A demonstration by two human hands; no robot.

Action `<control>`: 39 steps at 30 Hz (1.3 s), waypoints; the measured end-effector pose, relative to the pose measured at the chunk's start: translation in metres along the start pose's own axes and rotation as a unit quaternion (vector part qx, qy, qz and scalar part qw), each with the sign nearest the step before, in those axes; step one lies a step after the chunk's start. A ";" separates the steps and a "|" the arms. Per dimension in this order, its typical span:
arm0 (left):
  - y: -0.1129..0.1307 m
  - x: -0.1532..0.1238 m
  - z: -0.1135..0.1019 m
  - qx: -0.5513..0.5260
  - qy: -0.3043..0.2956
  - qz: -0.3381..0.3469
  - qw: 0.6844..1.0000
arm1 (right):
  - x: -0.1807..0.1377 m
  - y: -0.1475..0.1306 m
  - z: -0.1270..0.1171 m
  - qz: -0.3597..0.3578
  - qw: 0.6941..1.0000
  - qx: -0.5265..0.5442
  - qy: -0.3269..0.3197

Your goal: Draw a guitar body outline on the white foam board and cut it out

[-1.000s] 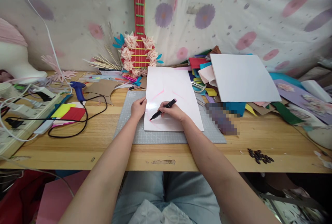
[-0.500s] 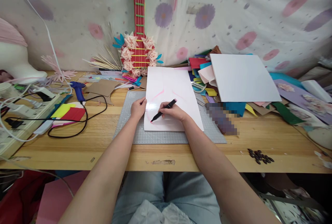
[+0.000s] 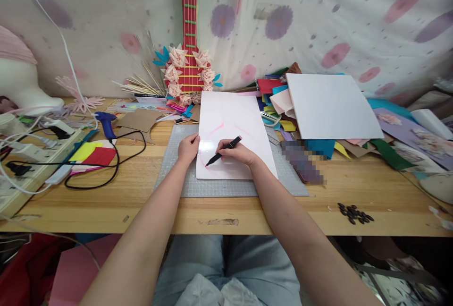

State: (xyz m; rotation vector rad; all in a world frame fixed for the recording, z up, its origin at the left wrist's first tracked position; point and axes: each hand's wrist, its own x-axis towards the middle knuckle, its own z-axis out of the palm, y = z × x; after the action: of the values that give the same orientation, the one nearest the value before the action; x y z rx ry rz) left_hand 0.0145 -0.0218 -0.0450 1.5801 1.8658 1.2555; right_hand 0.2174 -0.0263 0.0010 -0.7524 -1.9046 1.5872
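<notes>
A black marker (image 3: 213,158) with a pink tip is held in my right hand (image 3: 238,151), fingers closed round its barrel. Its tip touches the white paper (image 3: 233,107) near the lower left corner. Faint pink curved lines run over the paper, and a few strokes show higher up. My left hand (image 3: 188,148) is closed at the paper's left edge, gripping it with thumb and curled fingers; part of those fingers is hidden. Under the paper lies a grey cutting mat (image 3: 173,174), its left and lower parts showing.
A blue glue gun (image 3: 106,124) and a power strip (image 3: 24,174) with cables lie left. Behind the paper stands a red paper guitar (image 3: 189,72) with pink flowers. A white board (image 3: 332,107) rests on coloured sheets at right; dark seeds (image 3: 356,213) lie near the front edge.
Hardly anything differs. The marker tip stays at about the same spot by the lower left of the paper, and both hands keep their places.
</notes>
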 end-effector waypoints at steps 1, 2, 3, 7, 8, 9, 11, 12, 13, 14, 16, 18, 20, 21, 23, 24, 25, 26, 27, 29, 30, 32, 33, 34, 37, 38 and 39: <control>0.000 0.000 0.000 -0.001 0.000 -0.001 1.000 | 0.000 0.000 0.001 -0.006 1.000 -0.004 -0.002; 0.001 0.000 0.000 -0.002 0.000 -0.002 1.000 | 0.001 0.001 0.001 -0.008 1.000 -0.007 -0.004; 0.001 0.000 0.000 -0.002 0.000 -0.004 1.000 | 0.001 0.000 0.001 -0.006 1.000 -0.011 -0.005; 0.003 -0.001 -0.001 -0.006 -0.001 -0.010 1.000 | -0.001 -0.004 -0.001 0.032 0.999 -0.003 -0.015; 0.003 -0.001 -0.001 -0.008 -0.001 -0.010 1.000 | -0.002 -0.004 -0.001 0.036 0.999 0.004 -0.017; 0.003 -0.001 -0.001 -0.009 -0.001 -0.008 1.000 | -0.002 -0.005 -0.002 0.035 0.999 0.009 -0.016; 0.002 -0.001 -0.001 -0.010 0.000 -0.005 1.000 | -0.002 -0.005 -0.001 0.021 1.000 0.013 -0.010; 0.002 -0.001 -0.001 -0.010 0.001 -0.003 1.000 | -0.001 -0.005 -0.001 0.013 1.000 0.010 -0.007; 0.002 0.000 -0.001 -0.009 0.001 -0.003 1.000 | -0.001 -0.005 0.000 0.007 1.000 0.006 -0.005; 0.002 -0.001 -0.001 -0.008 0.000 -0.002 1.000 | 0.000 -0.005 0.000 0.003 1.000 0.002 -0.005; 0.003 -0.001 -0.001 -0.005 0.000 -0.003 1.000 | 0.000 -0.004 0.000 0.008 1.000 -0.004 -0.008; 0.003 -0.001 -0.001 -0.003 -0.001 -0.006 1.000 | -0.001 -0.004 -0.002 0.023 1.000 -0.006 -0.018; 0.004 -0.001 -0.002 -0.003 -0.001 -0.007 1.000 | -0.002 -0.005 -0.004 0.034 0.999 0.002 -0.031; 0.004 -0.001 -0.002 -0.003 -0.001 -0.007 1.000 | -0.003 -0.005 -0.004 0.035 0.999 0.006 -0.033; 0.004 -0.001 -0.001 -0.004 -0.002 -0.006 1.000 | -0.003 -0.005 -0.004 0.026 0.999 0.012 -0.023; 0.003 -0.001 -0.001 -0.003 -0.002 -0.006 1.000 | -0.003 -0.005 -0.003 0.020 1.000 0.012 -0.016; 0.003 -0.001 -0.001 -0.002 -0.002 -0.006 1.000 | -0.002 -0.005 -0.003 0.015 1.000 0.009 -0.011; 0.003 -0.001 -0.001 -0.001 -0.001 -0.006 1.000 | -0.002 -0.005 -0.003 0.013 1.000 0.005 -0.010; 0.002 0.000 -0.001 0.001 -0.001 -0.006 1.000 | -0.002 -0.005 -0.003 0.014 1.000 0.002 -0.014; 0.002 0.000 -0.001 0.003 -0.002 -0.008 1.000 | -0.002 -0.004 -0.004 0.026 0.999 0.000 -0.033; 0.002 0.000 -0.001 0.003 -0.002 -0.008 1.000 | -0.002 -0.003 -0.005 0.032 0.998 0.003 -0.045; 0.002 0.000 -0.001 0.002 -0.003 -0.008 1.000 | -0.002 -0.002 -0.008 0.038 0.997 0.017 -0.066; 0.002 0.000 -0.001 0.003 -0.003 -0.007 1.000 | -0.002 -0.001 -0.008 0.037 0.997 0.024 -0.069; 0.002 0.000 -0.001 0.003 -0.003 -0.005 1.000 | -0.002 -0.001 -0.009 0.034 0.997 0.029 -0.067; 0.002 0.000 -0.001 0.005 -0.003 -0.002 1.000 | -0.001 -0.001 -0.008 0.025 0.998 0.027 -0.048; 0.002 0.000 -0.001 0.005 -0.004 -0.002 1.000 | -0.001 -0.001 -0.008 0.024 0.998 0.023 -0.046; 0.002 0.000 -0.001 0.005 -0.004 -0.002 1.000 | -0.001 -0.001 -0.008 0.026 0.998 0.021 -0.049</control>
State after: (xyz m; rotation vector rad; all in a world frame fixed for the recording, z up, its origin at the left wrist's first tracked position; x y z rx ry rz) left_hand 0.0150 -0.0224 -0.0433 1.5819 1.8726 1.2388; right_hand 0.2238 -0.0222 0.0028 -0.7240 -1.9284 1.7177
